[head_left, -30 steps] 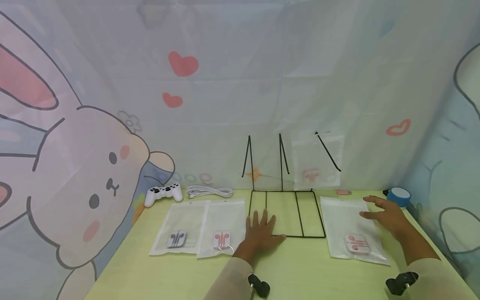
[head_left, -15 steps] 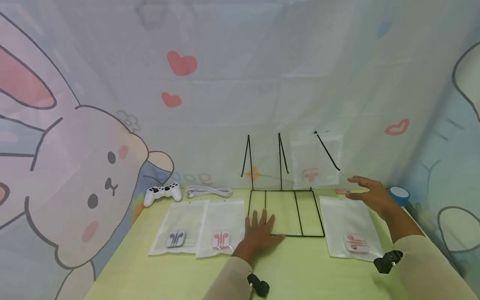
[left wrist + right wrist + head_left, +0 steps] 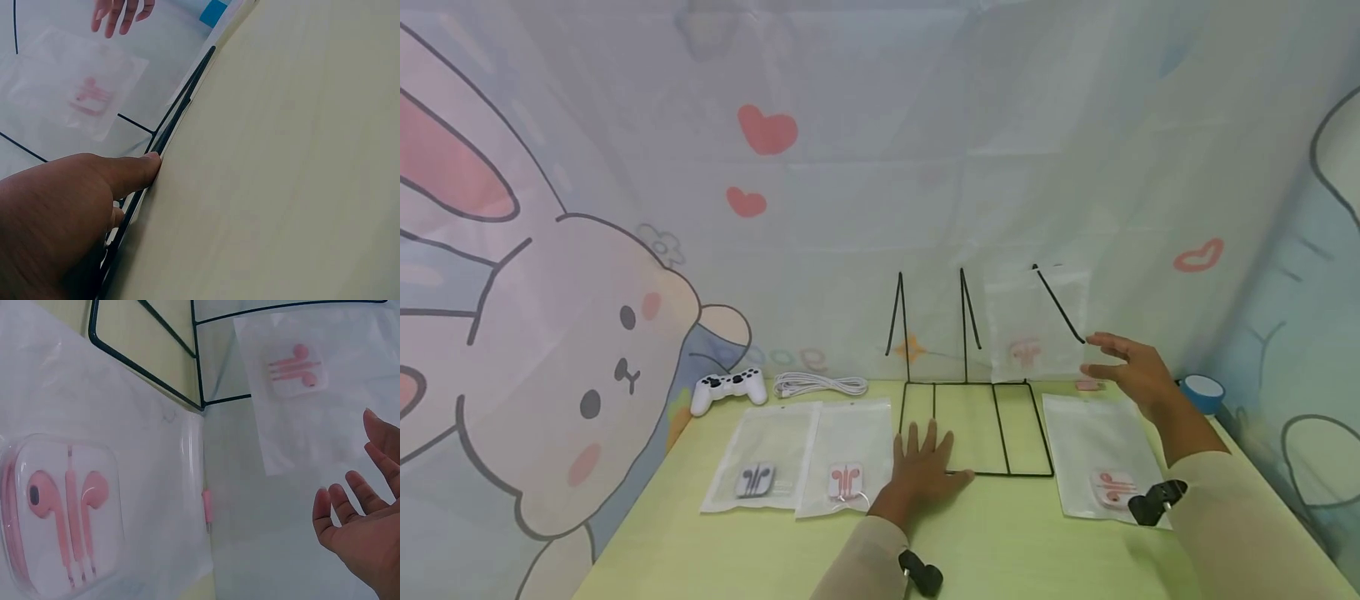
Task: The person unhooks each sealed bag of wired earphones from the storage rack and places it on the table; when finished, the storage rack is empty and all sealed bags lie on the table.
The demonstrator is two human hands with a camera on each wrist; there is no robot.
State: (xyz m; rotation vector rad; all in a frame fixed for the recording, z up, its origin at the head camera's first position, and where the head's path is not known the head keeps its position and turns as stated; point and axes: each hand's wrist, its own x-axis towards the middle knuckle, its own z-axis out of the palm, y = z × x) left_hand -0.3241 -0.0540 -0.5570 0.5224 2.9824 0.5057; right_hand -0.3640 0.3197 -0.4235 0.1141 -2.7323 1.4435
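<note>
A black wire display rack (image 3: 1015, 475) stands on the table against the backdrop, with three slanting hooks. My left hand (image 3: 923, 475) rests on its base, fingers spread; in the left wrist view the thumb (image 3: 134, 172) touches the front wire. From the right hook hangs a translucent zip bag (image 3: 1037, 304) with pink earphones (image 3: 297, 369) in a clear case. My right hand (image 3: 1135, 379) is raised beside that hook's tip, fingers loosely bent and holding nothing. Below it, a second zip bag (image 3: 1093, 437) lies flat right of the rack, containing boxed pink earphones (image 3: 69, 512).
Left of the rack lie two zip bags, one with dark earphones (image 3: 755, 481), one with pink earphones (image 3: 846, 482). Behind them are a white game controller (image 3: 728, 387) and a coiled white cable (image 3: 820, 384). Blue tape (image 3: 1202, 393) and a small pink object (image 3: 1088, 386) sit at the back right.
My right hand has moved left and up, from above the flat bag on the right to beside the tip of the right hook. My left hand stays on the rack base.
</note>
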